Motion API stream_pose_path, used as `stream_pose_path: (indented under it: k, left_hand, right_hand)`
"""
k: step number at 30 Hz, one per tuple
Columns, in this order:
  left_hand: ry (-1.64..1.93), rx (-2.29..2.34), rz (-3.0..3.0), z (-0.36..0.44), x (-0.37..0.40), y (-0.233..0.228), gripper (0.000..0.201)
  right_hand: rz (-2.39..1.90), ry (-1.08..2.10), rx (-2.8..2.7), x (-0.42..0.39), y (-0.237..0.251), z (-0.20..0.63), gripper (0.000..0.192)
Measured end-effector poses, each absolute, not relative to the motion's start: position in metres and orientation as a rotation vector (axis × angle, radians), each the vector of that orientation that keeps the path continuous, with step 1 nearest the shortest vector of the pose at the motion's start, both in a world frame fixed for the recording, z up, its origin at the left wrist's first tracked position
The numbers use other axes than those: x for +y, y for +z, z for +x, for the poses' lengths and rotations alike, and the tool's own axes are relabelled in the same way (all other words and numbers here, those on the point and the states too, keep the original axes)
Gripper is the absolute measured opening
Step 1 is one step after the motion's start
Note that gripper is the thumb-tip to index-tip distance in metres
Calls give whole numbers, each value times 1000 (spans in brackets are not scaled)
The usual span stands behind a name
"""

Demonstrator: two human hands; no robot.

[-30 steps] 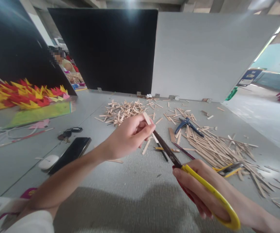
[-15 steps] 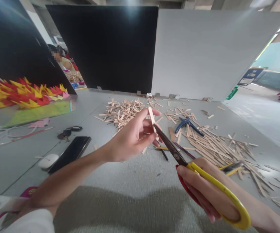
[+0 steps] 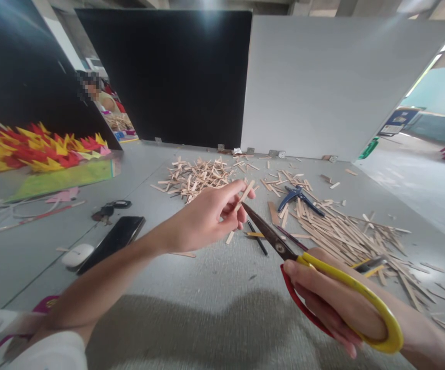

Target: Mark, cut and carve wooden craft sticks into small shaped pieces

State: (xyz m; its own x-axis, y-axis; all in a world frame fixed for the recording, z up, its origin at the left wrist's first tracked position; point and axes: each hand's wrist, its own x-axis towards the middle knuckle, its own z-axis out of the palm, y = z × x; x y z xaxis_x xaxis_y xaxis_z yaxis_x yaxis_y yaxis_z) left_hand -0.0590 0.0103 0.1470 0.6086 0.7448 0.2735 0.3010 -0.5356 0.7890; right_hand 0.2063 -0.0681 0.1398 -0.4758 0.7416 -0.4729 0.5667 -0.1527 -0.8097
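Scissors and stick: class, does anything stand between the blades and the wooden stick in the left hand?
Nothing visible does. The scissors in the right hand point at the wooden stick pinched in the left hand; only open air lies between.

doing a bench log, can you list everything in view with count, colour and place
wooden stick: one, pale wood, pinched in the left hand
scissors: one pair, yellow and red handles, dark blades, in the right hand, tips next to the stick
cut stick pieces: a heap, pale wood, far centre of the table
long sticks: a spread, pale wood, right of the table
blue-handled tool: one, blue, among the sticks on the right
phone: one, black, left of the table
mouse: one, white, beside the phone
keys: one bunch, dark, behind the phone
paper spikes: a pile, red and yellow, far left
table: one, grey
left hand: holds the stick
right hand: grips the scissors
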Motion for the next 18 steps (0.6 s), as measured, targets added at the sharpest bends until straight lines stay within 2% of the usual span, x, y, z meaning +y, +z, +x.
stream_pose_path:
  k: [8,18]
  left_hand:
    - [790,642,1835,-57,16,140,17]
    - [873,539,1671,-51,14,139,18]
  right_hand:
    - [-1393,1794,-1828,-62,144,212,86]
    - [-1347,1785,-1808,-64,136,213,82]
